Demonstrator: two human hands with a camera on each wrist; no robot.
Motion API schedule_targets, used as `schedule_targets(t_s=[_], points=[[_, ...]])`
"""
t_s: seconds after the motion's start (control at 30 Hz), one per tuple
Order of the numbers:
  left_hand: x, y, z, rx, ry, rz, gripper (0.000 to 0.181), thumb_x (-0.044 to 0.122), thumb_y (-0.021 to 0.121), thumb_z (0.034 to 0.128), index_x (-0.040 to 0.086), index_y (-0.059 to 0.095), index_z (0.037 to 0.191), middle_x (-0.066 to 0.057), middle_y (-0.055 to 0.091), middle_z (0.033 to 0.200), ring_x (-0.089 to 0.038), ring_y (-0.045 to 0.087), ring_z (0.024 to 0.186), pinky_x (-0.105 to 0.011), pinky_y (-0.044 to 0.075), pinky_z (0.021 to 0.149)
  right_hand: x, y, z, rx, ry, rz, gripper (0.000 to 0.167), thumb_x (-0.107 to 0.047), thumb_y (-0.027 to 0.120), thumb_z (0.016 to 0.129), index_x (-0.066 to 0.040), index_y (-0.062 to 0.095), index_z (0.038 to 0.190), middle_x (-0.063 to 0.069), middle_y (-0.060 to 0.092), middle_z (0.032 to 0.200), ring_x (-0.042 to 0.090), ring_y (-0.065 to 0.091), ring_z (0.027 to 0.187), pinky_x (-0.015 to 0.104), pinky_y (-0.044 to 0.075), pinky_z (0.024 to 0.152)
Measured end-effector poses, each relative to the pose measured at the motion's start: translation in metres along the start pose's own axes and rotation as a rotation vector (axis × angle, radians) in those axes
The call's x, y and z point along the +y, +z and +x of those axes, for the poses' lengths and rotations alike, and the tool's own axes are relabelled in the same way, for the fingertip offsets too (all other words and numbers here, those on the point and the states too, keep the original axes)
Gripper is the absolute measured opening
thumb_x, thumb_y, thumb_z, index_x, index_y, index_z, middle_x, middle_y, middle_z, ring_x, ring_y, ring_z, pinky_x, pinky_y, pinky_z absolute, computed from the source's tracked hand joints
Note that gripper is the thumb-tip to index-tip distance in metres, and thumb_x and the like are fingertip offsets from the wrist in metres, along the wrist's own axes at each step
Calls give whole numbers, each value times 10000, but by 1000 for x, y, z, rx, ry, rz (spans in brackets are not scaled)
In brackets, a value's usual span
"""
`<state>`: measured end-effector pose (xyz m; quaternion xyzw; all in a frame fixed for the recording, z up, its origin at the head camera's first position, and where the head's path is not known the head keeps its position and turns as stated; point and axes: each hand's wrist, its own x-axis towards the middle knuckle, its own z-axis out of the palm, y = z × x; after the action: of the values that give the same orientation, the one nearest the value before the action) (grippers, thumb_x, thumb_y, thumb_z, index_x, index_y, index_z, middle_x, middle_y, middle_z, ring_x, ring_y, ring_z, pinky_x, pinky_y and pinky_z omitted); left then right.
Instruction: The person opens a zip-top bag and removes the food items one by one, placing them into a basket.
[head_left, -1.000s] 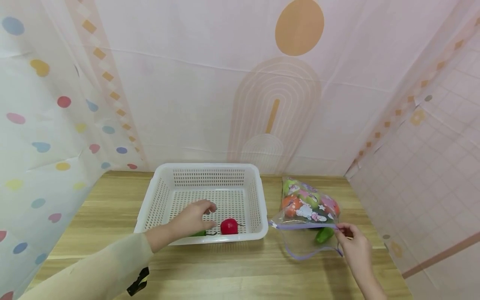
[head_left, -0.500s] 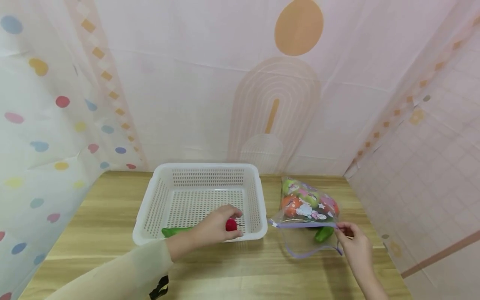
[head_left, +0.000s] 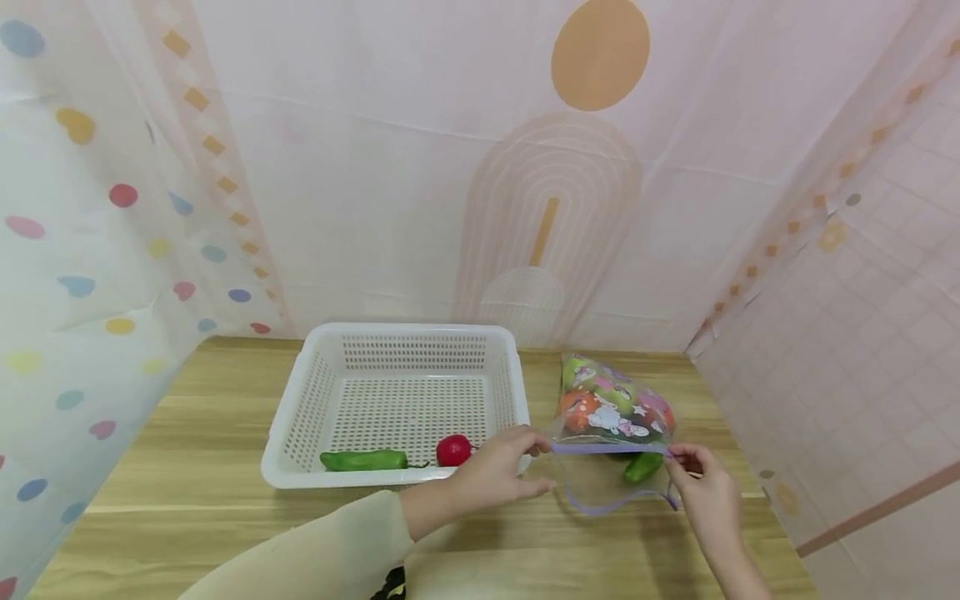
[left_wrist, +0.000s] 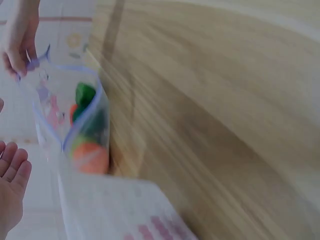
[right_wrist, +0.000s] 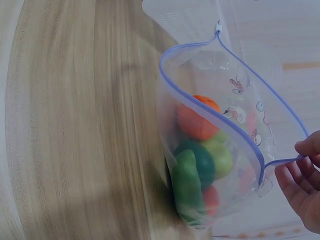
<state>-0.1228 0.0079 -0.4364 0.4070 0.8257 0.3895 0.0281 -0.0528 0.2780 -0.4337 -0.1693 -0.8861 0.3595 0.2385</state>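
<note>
A clear zip bag with a purple rim point(right_wrist: 220, 117) holds orange, green and red produce, its mouth gaping. My right hand point(head_left: 707, 492) pinches the rim's right corner; in the right wrist view the thumb and fingers point(right_wrist: 299, 182) grip it. My left hand point(head_left: 498, 473) holds nothing and hovers between the basket and the bag's left corner, thumb and fingers apart; the left wrist view shows its fingers point(left_wrist: 14, 162) near the left edge. The white basket point(head_left: 298, 482) contains a long green pepper point(head_left: 365, 461) and a red round vegetable point(head_left: 453, 450).
The wooden table point(head_left: 187, 467) reaches back to a patterned cloth point(head_left: 375, 208), with more cloth at both sides. In the left wrist view, a corner of the white basket point(left_wrist: 120, 200) is close below the bag.
My left hand has moved right, out from over the basket and past the red vegetable, towards the bag. The pepper has come into full view. My right hand keeps its grip.
</note>
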Motion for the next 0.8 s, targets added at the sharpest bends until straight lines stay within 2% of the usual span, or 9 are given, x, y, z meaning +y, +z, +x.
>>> schedule_targets(t_s=[0.2, 0.3, 0.53, 0.8], points=[[12, 26, 12, 12, -13, -9, 378, 298, 724, 807, 99, 604, 1105, 15, 612, 1035, -91, 561, 958, -181, 460, 811, 2, 3, 0, 24, -1, 13, 105, -3, 671, 805, 6, 663, 909, 123, 661, 841, -40, 518, 684, 106, 443, 559], [15, 39, 18, 27, 6, -18, 369, 290, 719, 813, 97, 600, 1104, 17, 607, 1030, -85, 559, 955, -162, 454, 809, 0, 3, 0, 31, -11, 17, 105, 2, 673, 802, 16, 659, 905, 129, 658, 834, -6, 531, 691, 114, 444, 554], [15, 66, 29, 69, 38, -10, 329, 277, 711, 822, 83, 620, 1071, -1, 630, 1000, -71, 575, 914, -112, 440, 785, -1, 5, 1, 37, -10, 14, 105, -7, 670, 806, 16, 657, 908, 125, 652, 830, 26, 538, 696, 123, 436, 547], [8, 88, 42, 86, -4, -95, 313, 242, 683, 848, 23, 627, 1065, -37, 640, 971, -103, 600, 892, -120, 457, 776, 0, 8, -1, 55, -12, 24, 105, -5, 673, 797, -3, 665, 901, 117, 662, 827, -31, 529, 683, 100, 439, 553]])
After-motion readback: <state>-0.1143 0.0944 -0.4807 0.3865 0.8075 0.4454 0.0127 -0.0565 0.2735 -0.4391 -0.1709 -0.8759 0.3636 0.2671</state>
